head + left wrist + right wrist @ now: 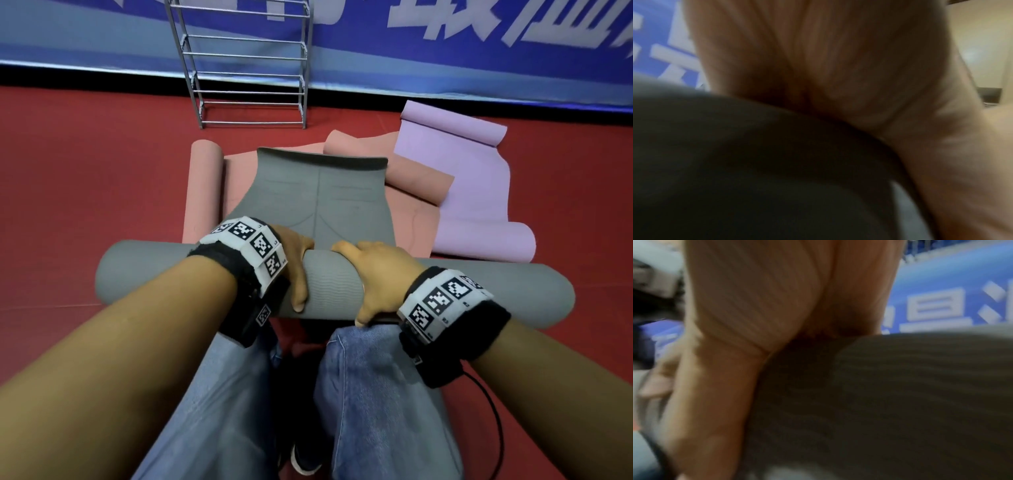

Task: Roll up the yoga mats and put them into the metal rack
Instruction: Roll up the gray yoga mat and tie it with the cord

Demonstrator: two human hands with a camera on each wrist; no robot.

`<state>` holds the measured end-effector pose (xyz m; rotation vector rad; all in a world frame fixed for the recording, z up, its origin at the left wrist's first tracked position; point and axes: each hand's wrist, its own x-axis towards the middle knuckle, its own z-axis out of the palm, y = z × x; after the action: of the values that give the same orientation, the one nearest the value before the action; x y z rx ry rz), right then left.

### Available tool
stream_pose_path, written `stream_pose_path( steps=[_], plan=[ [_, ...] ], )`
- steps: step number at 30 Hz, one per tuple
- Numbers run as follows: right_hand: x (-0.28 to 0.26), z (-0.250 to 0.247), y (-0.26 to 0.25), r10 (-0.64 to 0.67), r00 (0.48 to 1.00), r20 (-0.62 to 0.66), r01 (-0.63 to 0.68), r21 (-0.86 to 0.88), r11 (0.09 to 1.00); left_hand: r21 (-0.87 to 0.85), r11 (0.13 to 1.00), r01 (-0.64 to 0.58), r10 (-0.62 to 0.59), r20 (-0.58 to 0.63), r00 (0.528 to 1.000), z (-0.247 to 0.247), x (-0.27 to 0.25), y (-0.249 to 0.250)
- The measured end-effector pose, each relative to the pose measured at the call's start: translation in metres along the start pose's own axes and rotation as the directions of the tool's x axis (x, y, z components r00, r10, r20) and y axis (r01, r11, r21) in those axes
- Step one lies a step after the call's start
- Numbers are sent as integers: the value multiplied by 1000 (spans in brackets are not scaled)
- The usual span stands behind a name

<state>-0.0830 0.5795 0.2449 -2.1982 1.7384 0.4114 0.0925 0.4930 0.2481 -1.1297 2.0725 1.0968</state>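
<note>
Fingers: both hands curl over the top of the grey yoga mat (329, 284), thumbs on its near side; left hand (294, 263) and right hand (376, 274) grip mid-roll, close together.
Grey mat: partly rolled, lying across the red floor (85, 188) before the knees; unrolled part runs away over a pink mat (205, 185).
Wrist views: blurred palms (818, 65) (756, 296) pressed on dark mat; fingertips hidden.
Edges: lilac mat (479, 178) to the right, its ends curled.
Room: metal rack (250, 65) stands beyond, against a blue banner (445, 51).
</note>
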Motion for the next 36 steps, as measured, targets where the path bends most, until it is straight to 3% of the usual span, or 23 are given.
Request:
stream_pose_path(
  steps=[3,7,11,16,24,33,36],
  plan=[
    [12,6,3,-18,999,43,14,98,995,-19,999,32,-34,-105,994,7,2,-4],
    [24,0,14,-35,995,97,18,170,985,370,924,99,14,-293,956,25,-5,11],
    [31,-5,17,-59,985,163,24,209,978,401,904,151,40,-430,902,45,-6,16],
    [27,-1,15,-36,992,119,8,226,974,321,937,137,-5,-380,925,30,-4,16],
    [8,8,4,-6,993,-118,2,-36,999,190,974,121,-63,-286,956,8,3,7],
    [16,10,7,-55,991,-120,62,62,996,131,980,149,-116,-229,966,5,8,6],
    [22,13,11,-56,993,-99,66,104,992,157,980,121,-70,-298,952,15,8,2]
  ],
)
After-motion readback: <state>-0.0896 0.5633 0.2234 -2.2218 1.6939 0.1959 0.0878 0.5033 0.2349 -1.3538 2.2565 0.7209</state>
